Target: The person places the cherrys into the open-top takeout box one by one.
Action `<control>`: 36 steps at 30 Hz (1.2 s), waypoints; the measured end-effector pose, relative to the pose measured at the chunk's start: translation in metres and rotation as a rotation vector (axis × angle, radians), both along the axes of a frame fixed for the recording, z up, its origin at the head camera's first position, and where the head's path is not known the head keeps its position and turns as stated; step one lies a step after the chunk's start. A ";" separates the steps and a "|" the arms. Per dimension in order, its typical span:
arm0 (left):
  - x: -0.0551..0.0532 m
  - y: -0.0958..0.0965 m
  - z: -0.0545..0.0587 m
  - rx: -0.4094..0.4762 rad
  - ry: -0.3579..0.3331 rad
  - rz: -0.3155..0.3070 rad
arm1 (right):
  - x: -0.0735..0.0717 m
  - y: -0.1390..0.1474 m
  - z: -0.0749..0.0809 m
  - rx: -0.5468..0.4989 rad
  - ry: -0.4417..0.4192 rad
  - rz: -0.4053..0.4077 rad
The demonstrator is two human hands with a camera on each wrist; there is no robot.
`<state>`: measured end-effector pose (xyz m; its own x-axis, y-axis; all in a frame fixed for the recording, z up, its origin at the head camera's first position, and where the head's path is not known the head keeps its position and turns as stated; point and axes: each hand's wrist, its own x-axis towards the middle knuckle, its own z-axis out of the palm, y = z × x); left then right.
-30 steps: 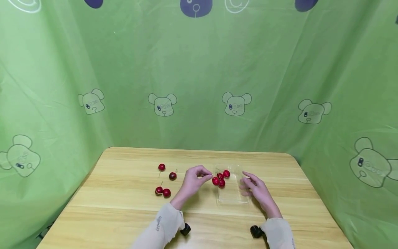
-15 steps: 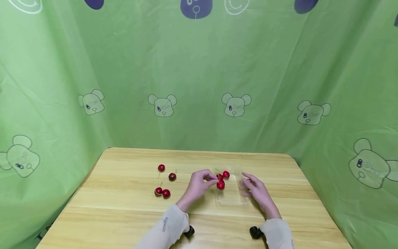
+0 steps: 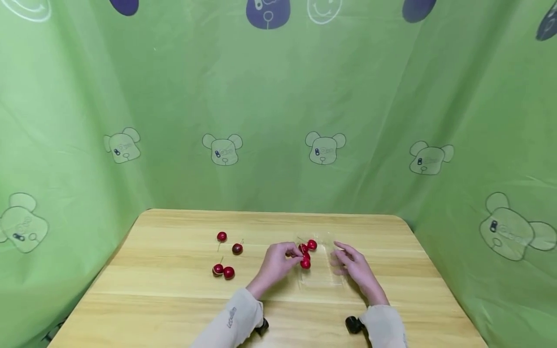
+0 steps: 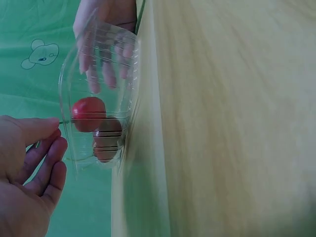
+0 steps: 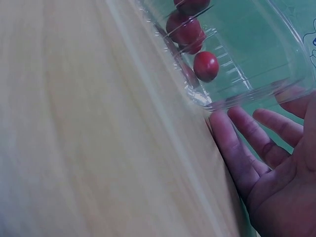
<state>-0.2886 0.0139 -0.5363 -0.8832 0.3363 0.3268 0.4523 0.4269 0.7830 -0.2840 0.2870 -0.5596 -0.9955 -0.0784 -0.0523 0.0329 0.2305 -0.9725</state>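
Head view: 4 glossy cherries (image 3: 228, 273) lie left of a clear rectangular plastic box (image 3: 322, 278), its long axis pointing forward; sleeve lettering (image 3: 231, 317) is blurred. Left wrist: left hand (image 4: 30, 173) pinches the stem (image 4: 63, 122) of a cherry (image 4: 89, 113) inside the box. Right wrist: right hand (image 5: 279, 173), fingers nearly straight, holds nothing beside the box.

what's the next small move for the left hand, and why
Probably lower the cherry slightly, then release its stem: the left hand pinches that stem, and the cherry is inside the box yet appears higher than the other cherries.
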 end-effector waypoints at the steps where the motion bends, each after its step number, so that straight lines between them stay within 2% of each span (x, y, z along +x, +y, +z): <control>1: 0.000 0.000 0.000 -0.011 0.010 0.004 | 0.000 -0.001 0.000 -0.006 -0.001 -0.005; 7: -0.003 0.001 -0.001 -0.092 0.097 0.010 | -0.002 -0.001 -0.001 -0.003 -0.009 -0.014; 11: -0.006 0.004 -0.002 -0.104 0.134 0.027 | -0.004 0.001 -0.003 0.011 0.000 -0.018; 27: -0.004 0.004 -0.004 -0.088 0.059 0.109 | -0.003 0.001 -0.004 0.005 -0.005 -0.016; 36: -0.002 0.003 -0.004 -0.061 0.063 0.105 | -0.004 0.000 -0.004 0.006 -0.001 -0.010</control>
